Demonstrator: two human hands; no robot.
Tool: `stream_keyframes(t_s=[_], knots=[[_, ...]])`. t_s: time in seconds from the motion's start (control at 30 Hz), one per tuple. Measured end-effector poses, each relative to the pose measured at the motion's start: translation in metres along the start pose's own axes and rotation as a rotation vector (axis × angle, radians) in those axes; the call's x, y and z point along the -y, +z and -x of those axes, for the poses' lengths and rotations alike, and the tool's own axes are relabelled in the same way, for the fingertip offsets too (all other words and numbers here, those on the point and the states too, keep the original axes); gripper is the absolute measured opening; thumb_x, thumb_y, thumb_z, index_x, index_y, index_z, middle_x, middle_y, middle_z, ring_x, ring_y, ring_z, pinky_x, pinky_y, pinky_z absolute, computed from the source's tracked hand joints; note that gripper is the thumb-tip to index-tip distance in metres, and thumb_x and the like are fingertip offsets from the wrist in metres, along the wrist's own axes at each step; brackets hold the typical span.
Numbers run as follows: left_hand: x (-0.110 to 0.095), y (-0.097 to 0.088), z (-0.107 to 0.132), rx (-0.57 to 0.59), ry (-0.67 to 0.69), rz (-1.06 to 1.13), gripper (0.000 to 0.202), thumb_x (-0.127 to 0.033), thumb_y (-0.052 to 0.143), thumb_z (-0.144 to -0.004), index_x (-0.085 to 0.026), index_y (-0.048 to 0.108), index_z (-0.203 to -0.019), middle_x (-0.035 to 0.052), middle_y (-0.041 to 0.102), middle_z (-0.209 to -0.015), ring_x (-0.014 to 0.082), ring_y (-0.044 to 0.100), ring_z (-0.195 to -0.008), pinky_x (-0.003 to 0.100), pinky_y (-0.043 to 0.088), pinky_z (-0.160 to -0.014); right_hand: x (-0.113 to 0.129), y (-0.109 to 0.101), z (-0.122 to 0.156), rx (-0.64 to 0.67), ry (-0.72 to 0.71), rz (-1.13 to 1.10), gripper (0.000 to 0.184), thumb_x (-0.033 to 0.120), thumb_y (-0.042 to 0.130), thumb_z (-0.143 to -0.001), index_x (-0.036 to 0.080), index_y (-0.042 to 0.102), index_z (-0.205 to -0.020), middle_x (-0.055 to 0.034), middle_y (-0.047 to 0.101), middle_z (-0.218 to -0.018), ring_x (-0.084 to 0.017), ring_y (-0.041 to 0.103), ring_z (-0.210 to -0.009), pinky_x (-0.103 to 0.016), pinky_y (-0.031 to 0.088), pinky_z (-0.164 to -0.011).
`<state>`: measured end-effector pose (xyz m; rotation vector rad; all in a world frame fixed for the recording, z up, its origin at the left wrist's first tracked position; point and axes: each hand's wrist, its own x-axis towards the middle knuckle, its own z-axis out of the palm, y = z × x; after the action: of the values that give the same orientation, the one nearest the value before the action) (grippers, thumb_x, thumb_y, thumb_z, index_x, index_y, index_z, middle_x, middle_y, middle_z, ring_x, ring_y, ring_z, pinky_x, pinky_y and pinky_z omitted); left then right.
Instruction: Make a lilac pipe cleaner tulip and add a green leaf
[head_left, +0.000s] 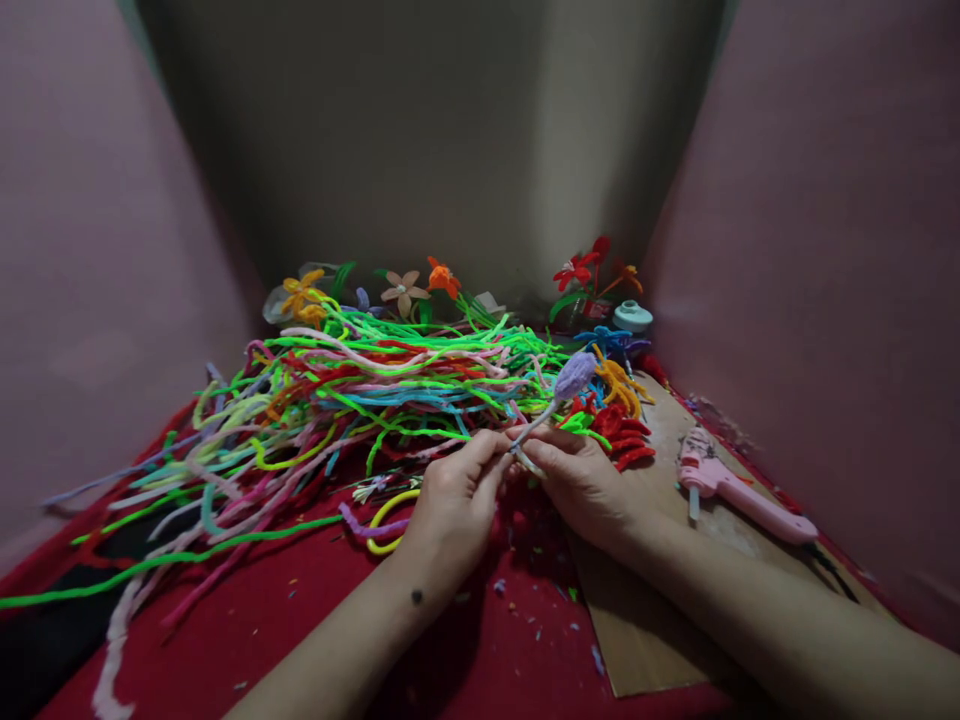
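Note:
Between my two hands is a lavender pipe-cleaner petal (575,376) on a thin stem, which leans up and to the right. My left hand (466,485) pinches the lower end of the stem between thumb and fingers. My right hand (583,484) meets it there, its thumb and fingers closed on the same stem, where a pale end shows under the thumb. The exact fingertip contact is partly hidden. A large heap of coloured pipe cleaners (420,375) lies just beyond both hands.
A pink glue gun (742,490) rests on a brown board (645,640) at right. Finished pipe-cleaner flowers, including a beige one (404,292), stand at the back. Yellow scissor-like handle loop (379,525) lies beside my left wrist. Scraps dot the red cloth (300,640).

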<state>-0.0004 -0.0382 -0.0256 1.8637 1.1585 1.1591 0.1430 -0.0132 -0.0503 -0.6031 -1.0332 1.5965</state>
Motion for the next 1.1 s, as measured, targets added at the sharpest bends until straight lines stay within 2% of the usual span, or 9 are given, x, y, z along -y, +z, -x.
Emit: stream_keyframes(t_s=[0.1,0.27,0.47,0.63,0.77,0.87,0.93,1.03,1.1], knots=[[-0.007,0.001,-0.001,0.023,-0.213,0.252,0.014,-0.025,0.051,-0.084,-0.016,0.058,-0.077,-0.0054,0.046,-0.057,0.0048,0.037,-0.046,0.017,0.03,-0.045,0.002,0.0,0.0,0.028,-0.002,-0.02,0.01,0.023,0.072,-0.071,0.02,0.074,-0.08,-0.0016,0.068,-0.08,-0.014,0.058,-0.075,-0.03,0.044,-0.074],[-0.007,-0.001,-0.001,0.141,-0.425,0.654,0.014,-0.028,0.055,-0.082,-0.016,0.053,-0.075,-0.0067,0.044,-0.053,0.0014,0.027,-0.038,0.015,0.018,-0.038,0.0,-0.003,-0.002,0.084,-0.021,0.059,0.014,0.023,0.07,-0.073,0.021,0.073,-0.086,-0.0017,0.068,-0.083,-0.015,0.058,-0.076,-0.031,0.044,-0.077],[-0.006,-0.011,-0.004,0.346,-0.545,0.894,0.011,-0.025,0.054,-0.084,-0.017,0.051,-0.077,-0.0078,0.043,-0.055,-0.0009,0.016,-0.034,0.012,0.014,-0.033,-0.001,-0.007,-0.005,0.082,-0.071,0.13,0.014,0.021,0.07,-0.071,0.023,0.074,-0.085,-0.0008,0.067,-0.078,-0.016,0.057,-0.079,-0.03,0.043,-0.079],[-0.006,-0.013,-0.007,0.385,-0.582,0.989,0.008,-0.023,0.053,-0.085,-0.017,0.051,-0.081,-0.008,0.043,-0.056,-0.0009,0.013,-0.033,0.011,0.018,-0.029,0.005,-0.002,-0.001,0.07,0.012,0.054,0.013,0.021,0.072,-0.067,0.022,0.073,-0.08,-0.0023,0.069,-0.087,-0.017,0.059,-0.084,-0.032,0.044,-0.082],[-0.009,-0.013,-0.007,0.391,-0.579,0.978,0.007,-0.023,0.053,-0.084,-0.017,0.05,-0.081,-0.0084,0.042,-0.055,-0.0004,0.012,-0.033,0.011,0.018,-0.029,0.009,0.001,0.002,0.083,0.061,0.025,0.015,0.019,0.07,-0.067,0.021,0.073,-0.081,-0.0024,0.068,-0.076,-0.016,0.059,-0.073,-0.032,0.046,-0.077],[-0.012,-0.011,-0.005,0.348,-0.541,0.833,0.013,-0.028,0.051,-0.085,-0.018,0.048,-0.077,-0.0078,0.042,-0.056,0.0005,0.015,-0.033,0.013,0.018,-0.03,0.009,0.002,0.002,0.071,0.062,0.005,0.016,0.017,0.07,-0.067,0.02,0.073,-0.082,-0.0023,0.068,-0.079,-0.015,0.059,-0.073,-0.03,0.045,-0.076],[-0.012,-0.007,-0.002,0.255,-0.429,0.56,0.017,-0.031,0.047,-0.086,-0.018,0.049,-0.075,-0.0059,0.045,-0.057,0.0026,0.025,-0.034,0.015,0.023,-0.033,0.008,0.003,0.002,0.049,0.075,-0.004,0.015,0.016,0.07,-0.067,0.02,0.073,-0.081,-0.0019,0.068,-0.08,-0.014,0.058,-0.072,-0.03,0.045,-0.074],[-0.004,-0.002,0.003,0.07,-0.042,-0.098,0.015,-0.025,0.045,-0.086,-0.016,0.055,-0.08,0.0012,0.055,-0.067,0.0104,0.051,-0.055,0.021,0.04,-0.051,0.004,0.003,0.003,-0.006,0.042,-0.004,0.01,0.015,0.071,-0.066,0.02,0.072,-0.075,-0.0009,0.067,-0.08,-0.015,0.058,-0.074,-0.031,0.044,-0.074],[0.004,-0.001,0.006,-0.004,0.196,-0.503,0.018,-0.021,0.041,-0.087,-0.015,0.058,-0.083,0.0052,0.059,-0.072,0.0154,0.056,-0.064,0.026,0.043,-0.059,0.002,0.002,0.004,-0.025,0.02,0.012,0.006,0.014,0.072,-0.067,0.02,0.071,-0.07,-0.0006,0.066,-0.08,-0.014,0.057,-0.074,-0.03,0.044,-0.074]])
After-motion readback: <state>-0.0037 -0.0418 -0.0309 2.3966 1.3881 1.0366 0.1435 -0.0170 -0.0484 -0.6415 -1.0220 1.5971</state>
